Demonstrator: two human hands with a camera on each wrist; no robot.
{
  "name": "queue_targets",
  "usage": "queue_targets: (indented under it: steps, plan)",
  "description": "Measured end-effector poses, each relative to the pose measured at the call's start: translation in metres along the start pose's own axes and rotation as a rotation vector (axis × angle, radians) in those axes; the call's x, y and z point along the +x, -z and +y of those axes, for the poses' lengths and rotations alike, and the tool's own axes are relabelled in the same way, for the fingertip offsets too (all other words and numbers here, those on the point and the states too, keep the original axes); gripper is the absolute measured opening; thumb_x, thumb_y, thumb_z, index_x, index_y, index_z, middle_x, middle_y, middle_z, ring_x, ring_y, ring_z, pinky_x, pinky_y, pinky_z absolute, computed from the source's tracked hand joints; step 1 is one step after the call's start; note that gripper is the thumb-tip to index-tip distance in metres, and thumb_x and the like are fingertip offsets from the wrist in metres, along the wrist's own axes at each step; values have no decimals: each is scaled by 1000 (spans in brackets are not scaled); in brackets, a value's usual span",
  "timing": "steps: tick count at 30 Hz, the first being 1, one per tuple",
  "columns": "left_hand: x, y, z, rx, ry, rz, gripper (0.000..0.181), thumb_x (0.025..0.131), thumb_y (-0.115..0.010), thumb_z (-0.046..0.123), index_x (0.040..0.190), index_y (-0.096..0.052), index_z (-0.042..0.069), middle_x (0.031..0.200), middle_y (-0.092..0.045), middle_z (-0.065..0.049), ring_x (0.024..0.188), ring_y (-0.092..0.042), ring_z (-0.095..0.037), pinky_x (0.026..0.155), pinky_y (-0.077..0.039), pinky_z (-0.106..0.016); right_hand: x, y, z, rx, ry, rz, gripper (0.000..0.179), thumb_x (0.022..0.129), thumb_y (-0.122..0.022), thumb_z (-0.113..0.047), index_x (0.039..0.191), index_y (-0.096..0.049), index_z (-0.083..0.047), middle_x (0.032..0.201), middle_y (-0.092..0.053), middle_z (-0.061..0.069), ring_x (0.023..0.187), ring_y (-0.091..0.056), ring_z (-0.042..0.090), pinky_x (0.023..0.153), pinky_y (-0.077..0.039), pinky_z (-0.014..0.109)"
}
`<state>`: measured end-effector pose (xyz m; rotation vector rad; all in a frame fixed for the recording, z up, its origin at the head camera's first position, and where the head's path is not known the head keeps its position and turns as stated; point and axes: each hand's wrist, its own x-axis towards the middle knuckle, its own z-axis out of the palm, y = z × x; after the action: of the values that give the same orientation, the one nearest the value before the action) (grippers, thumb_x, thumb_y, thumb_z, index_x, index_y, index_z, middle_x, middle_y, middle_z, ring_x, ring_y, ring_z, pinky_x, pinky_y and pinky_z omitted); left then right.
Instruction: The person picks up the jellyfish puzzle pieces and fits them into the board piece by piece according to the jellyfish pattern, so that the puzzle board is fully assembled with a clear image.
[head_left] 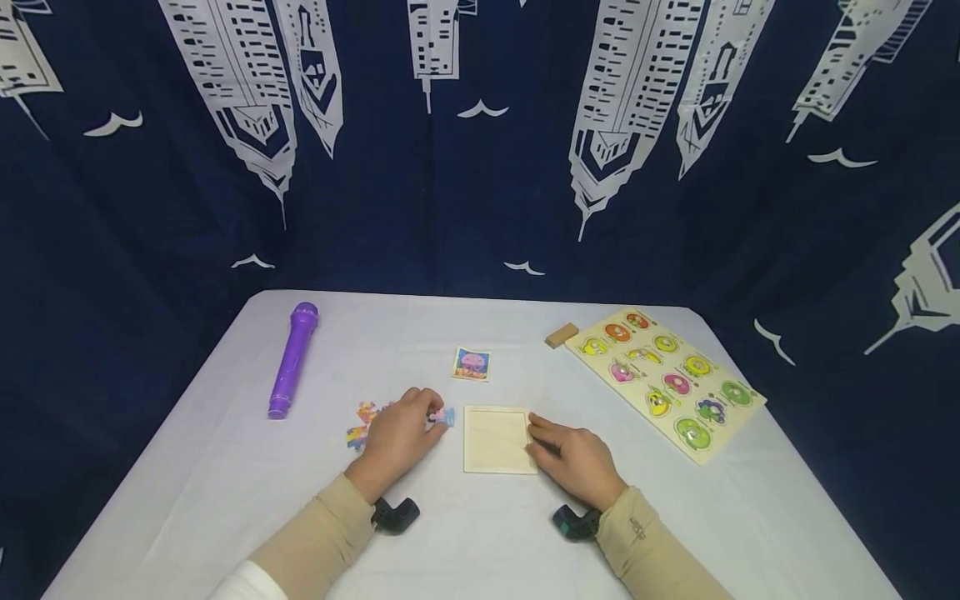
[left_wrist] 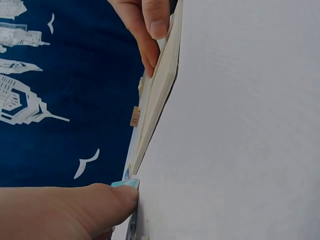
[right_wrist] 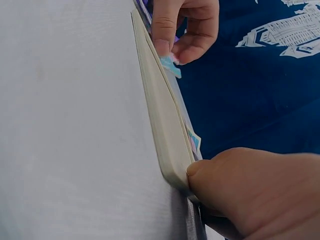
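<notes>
My left hand [head_left: 401, 433] pinches a small light-blue and pink jigsaw piece [head_left: 446, 417] between thumb and fingers, just left of a square wooden puzzle tray [head_left: 495, 442]. The same jigsaw piece [right_wrist: 171, 66] shows under the fingertips in the right wrist view. At the tray's right edge, my right hand [head_left: 577, 462] grips the rim with thumb and fingers. Its thumb [right_wrist: 200, 172] lies against the tray's corner in the right wrist view. Several colourful loose pieces [head_left: 356, 435] lie beside and partly behind the left hand.
A small square picture card [head_left: 471, 365] with a pink figure lies beyond the tray. To the far left is a purple microphone-shaped stick [head_left: 292, 358]. A wooden block [head_left: 562, 335] and a fruit-picture board [head_left: 667, 408] lie at the right of the white table [head_left: 187, 500].
</notes>
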<state>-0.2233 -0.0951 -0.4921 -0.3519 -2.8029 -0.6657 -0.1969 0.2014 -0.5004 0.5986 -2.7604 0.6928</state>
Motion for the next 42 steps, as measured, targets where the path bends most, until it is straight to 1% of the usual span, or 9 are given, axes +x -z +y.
queue_targets:
  steps: [8, 10, 14, 17, 24, 30, 33, 37, 42]
  plan:
    - [-3, 0, 6, -24, -32, 81, 13, 90, -80, 26, 101, -74, 22, 80, -64, 12, 62, -51, -4, 54, -41, -25, 0, 0, -1, -11, -16, -14, 36, 94, -74, -32, 124, -75, -12, 137, -67, -3, 120, -69, 21, 96, -56, 46]
    - [-2, -1, 9, -88, -21, 89, 10, 92, -78, 28, 99, -76, 24, 82, -69, 13, 66, -56, -3, 60, -48, -28, -1, 0, -1, -11, -21, -10, 36, 94, -74, -32, 124, -75, -12, 137, -67, -3, 119, -69, 21, 95, -56, 46]
    - [-3, -1, 17, -317, 27, 52, 6, 92, -78, 31, 93, -78, 25, 85, -74, 15, 75, -64, -2, 70, -54, -33, 0, -2, -1, -8, -14, -7, 36, 94, -75, -32, 124, -75, -12, 137, -67, -3, 119, -69, 20, 95, -56, 45]
    - [-4, 0, 26, -423, 52, 3, 5, 90, -79, 30, 90, -78, 25, 85, -74, 15, 77, -65, -4, 68, -52, -30, 1, -3, -2, -4, -6, -14, 36, 94, -75, -32, 124, -75, -13, 137, -67, -4, 119, -69, 20, 95, -56, 44]
    - [4, -9, 50, -419, 19, -101, 8, 91, -78, 27, 97, -77, 22, 84, -75, 10, 78, -66, -6, 65, -50, -27, -2, 3, -2, -8, -37, -24, 36, 95, -74, -32, 125, -75, -13, 138, -67, -4, 119, -69, 21, 95, -56, 45]
    - [11, -13, 65, -398, 63, -139, 22, 91, -77, 25, 113, -73, 20, 89, -79, 7, 82, -72, -12, 64, -51, -31, 0, 2, -2, -1, -22, -20, 36, 94, -75, -32, 124, -75, -12, 137, -67, -3, 118, -69, 21, 92, -57, 45]
    - [14, -17, 71, -385, 82, -148, 15, 92, -77, 26, 105, -70, 23, 87, -79, 9, 78, -70, -9, 60, -48, -30, 1, 1, -3, 10, -19, 0, 34, 93, -76, -30, 122, -76, -11, 134, -69, -3, 116, -70, 22, 90, -58, 45]
    - [16, -26, 76, -361, 63, -141, 9, 92, -77, 28, 92, -68, 25, 80, -75, 13, 71, -65, -4, 57, -45, -27, -1, 1, -2, 27, -25, 10, 33, 92, -78, -29, 120, -77, -12, 132, -70, -4, 115, -71, 22, 90, -58, 45]
    - [13, -35, 76, -337, 15, -113, 4, 94, -75, 26, 95, -71, 26, 83, -74, 13, 75, -67, -6, 59, -47, -26, 0, 2, -2, 37, -32, 3, 34, 92, -78, -30, 121, -77, -13, 133, -69, -5, 115, -70, 21, 89, -58, 45]
